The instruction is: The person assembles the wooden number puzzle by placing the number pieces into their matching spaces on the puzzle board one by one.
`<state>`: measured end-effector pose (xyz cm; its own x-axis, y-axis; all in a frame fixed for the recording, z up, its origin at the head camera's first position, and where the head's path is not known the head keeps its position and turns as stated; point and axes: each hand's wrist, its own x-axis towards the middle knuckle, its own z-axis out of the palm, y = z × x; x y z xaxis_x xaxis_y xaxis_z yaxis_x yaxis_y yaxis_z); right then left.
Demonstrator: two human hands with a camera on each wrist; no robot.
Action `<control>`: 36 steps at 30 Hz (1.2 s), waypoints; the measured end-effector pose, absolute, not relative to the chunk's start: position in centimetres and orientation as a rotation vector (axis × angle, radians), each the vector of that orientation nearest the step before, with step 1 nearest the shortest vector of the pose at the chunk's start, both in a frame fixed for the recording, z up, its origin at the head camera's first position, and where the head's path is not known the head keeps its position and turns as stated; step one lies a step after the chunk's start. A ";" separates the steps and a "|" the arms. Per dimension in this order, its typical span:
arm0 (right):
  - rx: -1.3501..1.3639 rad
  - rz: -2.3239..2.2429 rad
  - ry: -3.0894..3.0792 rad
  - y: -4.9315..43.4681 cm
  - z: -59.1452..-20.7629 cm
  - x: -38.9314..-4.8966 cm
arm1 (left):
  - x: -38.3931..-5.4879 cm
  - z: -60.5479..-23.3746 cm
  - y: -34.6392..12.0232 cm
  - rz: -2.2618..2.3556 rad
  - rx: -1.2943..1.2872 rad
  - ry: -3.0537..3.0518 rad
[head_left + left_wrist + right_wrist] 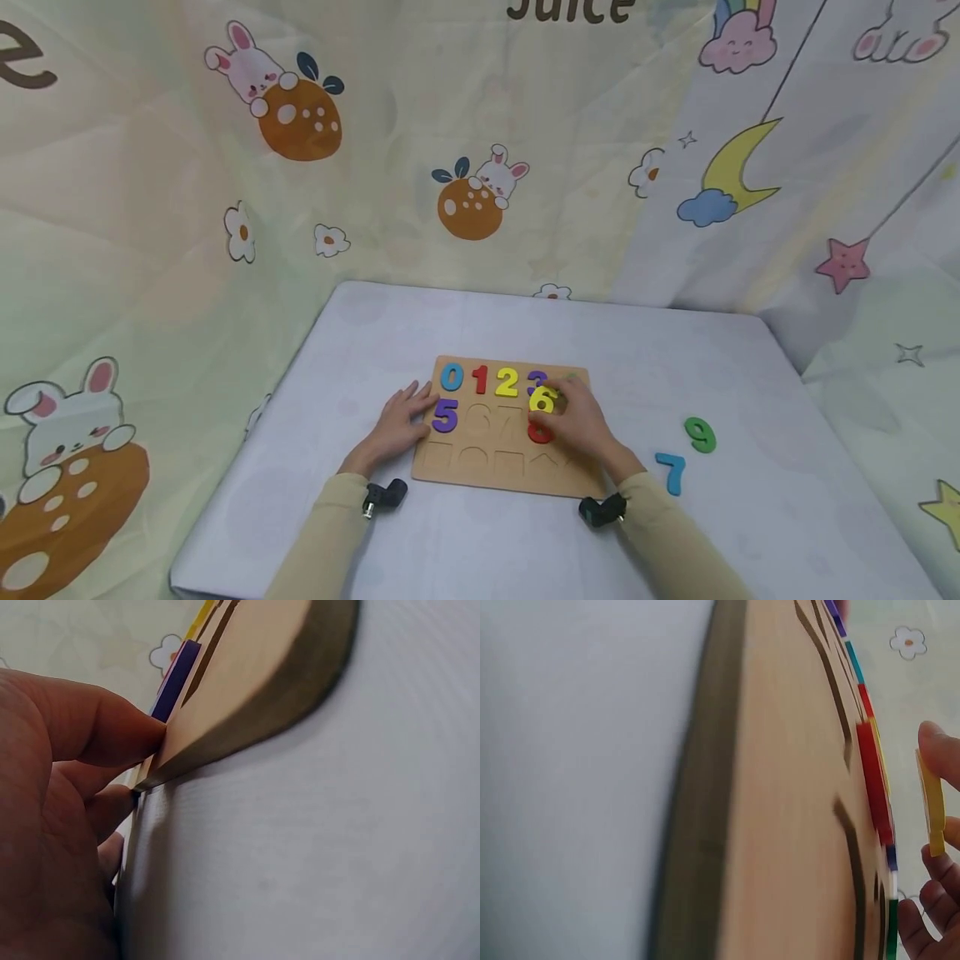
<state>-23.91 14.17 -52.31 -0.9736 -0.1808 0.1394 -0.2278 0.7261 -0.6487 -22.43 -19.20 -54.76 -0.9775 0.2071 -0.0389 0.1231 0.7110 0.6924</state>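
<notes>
- 1 yellow 6 [535,397] hangs above a wooden number board [480,441], pinched between the thumb and fingers of a person's right hand [583,419]; the right-wrist view shows a gap between piece and wood.
- Fingers spread, the left hand [393,425] touches the board's left edge beside the purple 5 [446,415] and grips no piece. The 2 hands are apart, at opposite sides of the board.
- Crowding looks the likeliest trouble: from the head view the 6 overlaps the purple 3 [536,377] and the red 8 [532,434]. Lowered straight down, it could land on a neighbor and tilt.
- 2 bare recesses show in the middle row, a rounded recess [477,417] and an angular recess [507,421]. A 6 turned slightly off could catch on a rim and sit crooked.
- Orientation invites error, too: the green 9 [709,437], out on the table [450,542], is much the same shape upside down.
- The piece is thin and held by its edges, so a loosened pinch could drop it onto the board.
- Pressing hard on the right might shift the board if the left hand's touch proves too light to brace it.
- Near the right sleeve [663,529] lies the blue 7 [674,473], where a sweep of the forearm could nudge it. A black wrist camera [602,510] sits close to the board's near right corner, a possible bump.
</notes>
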 end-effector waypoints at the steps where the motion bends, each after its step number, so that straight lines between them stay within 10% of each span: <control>1: 0.350 1.097 -2.848 13.9 -52.3 -24.0 | -22.5 -54.8 -19.2 1.120 0.270 2.800; 36: 0.628 1.008 -2.846 7.2 -53.3 -23.3 | -22.4 -54.7 -19.3 1.121 0.251 2.794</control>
<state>-23.27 7.21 -53.28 -0.9155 -0.3564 0.1867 -0.3945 0.7036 -0.5910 -22.41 -19.32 -54.72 -0.9790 0.1978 -0.0499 0.1085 0.7118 0.6940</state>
